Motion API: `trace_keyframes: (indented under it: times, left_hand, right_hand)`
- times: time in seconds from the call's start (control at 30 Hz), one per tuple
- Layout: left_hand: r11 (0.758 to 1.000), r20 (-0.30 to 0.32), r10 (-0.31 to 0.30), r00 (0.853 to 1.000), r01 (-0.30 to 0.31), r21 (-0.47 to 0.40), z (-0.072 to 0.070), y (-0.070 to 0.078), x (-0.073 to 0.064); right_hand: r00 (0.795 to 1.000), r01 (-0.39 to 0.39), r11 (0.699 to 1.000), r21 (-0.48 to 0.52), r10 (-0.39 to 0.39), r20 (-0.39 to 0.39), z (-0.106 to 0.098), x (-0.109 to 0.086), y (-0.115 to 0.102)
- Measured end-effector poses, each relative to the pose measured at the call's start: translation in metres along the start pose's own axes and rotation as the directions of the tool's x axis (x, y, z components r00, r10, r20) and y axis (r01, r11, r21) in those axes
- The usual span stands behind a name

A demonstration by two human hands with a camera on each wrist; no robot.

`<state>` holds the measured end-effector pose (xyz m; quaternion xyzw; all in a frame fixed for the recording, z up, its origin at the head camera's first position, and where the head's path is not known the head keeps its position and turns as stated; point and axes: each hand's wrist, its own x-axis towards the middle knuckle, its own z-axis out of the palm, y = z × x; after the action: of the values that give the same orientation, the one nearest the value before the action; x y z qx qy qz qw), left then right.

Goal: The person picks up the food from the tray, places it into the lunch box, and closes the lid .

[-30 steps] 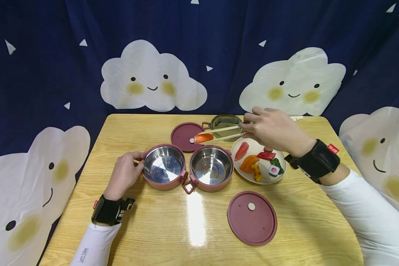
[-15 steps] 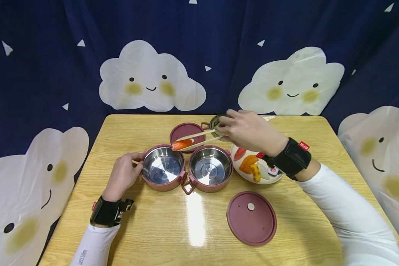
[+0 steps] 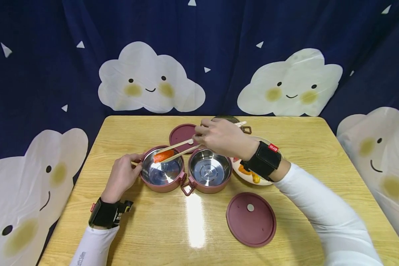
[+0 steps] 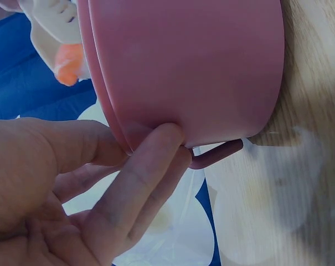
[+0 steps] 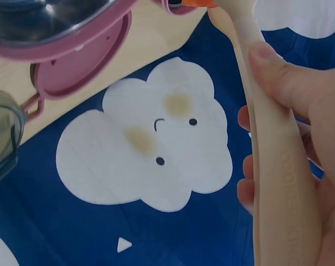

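Observation:
Two pink pots with steel insides stand side by side in the head view. My left hand (image 3: 121,175) pinches the left pot (image 3: 163,188) at its rim and handle, fingertips against its outer wall in the left wrist view. My right hand (image 3: 219,136) grips cream tongs (image 5: 283,166). Between the tongs' tips is an orange toy sushi piece (image 3: 163,156), over the mouth of the left pot; whether it touches the bottom I cannot tell. The right pot (image 3: 208,189) stands below the right hand, its inside bare.
A plum lid (image 3: 251,225) lies at the front right, another plum lid (image 3: 177,135) behind the pots. A dark see-through lidlike piece (image 3: 227,118) lies at the back. The white plate (image 3: 240,175) of toy food is partly hidden by my right wrist.
My right hand has moved left with the tongs, carrying the orange sushi piece from behind the right pot to over the left pot. The left hand stays on the left pot.

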<state>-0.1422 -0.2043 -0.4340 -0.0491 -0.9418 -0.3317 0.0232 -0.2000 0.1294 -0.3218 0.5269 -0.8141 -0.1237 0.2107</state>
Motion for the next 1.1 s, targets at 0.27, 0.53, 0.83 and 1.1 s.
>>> trace_keyframes:
  times: [0.27,0.53,0.83,1.1]
  left_hand:
    - [1.000,-0.010,0.011,1.000,-0.011,0.002,0.000,-0.001,0.001]
    - [1.000,-0.018,0.003,1.000,-0.003,0.000,0.000,-0.001,-0.001]
    - [1.000,-0.030,0.007,1.000,-0.007,-0.012,-0.001,-0.001,-0.002]
    - [1.000,-0.030,0.008,1.000,-0.009,-0.012,-0.001,-0.002,-0.002]
  right_hand:
    - [1.000,0.014,1.000,0.004,-0.014,0.026,0.019,0.019,-0.013]
    - [0.998,0.024,1.000,-0.016,-0.023,0.050,0.033,0.029,-0.019]
    - [0.994,0.028,0.999,-0.029,-0.024,0.108,0.044,0.038,-0.024]
    - [0.995,0.037,0.998,-0.049,-0.032,0.093,0.052,0.042,-0.028]
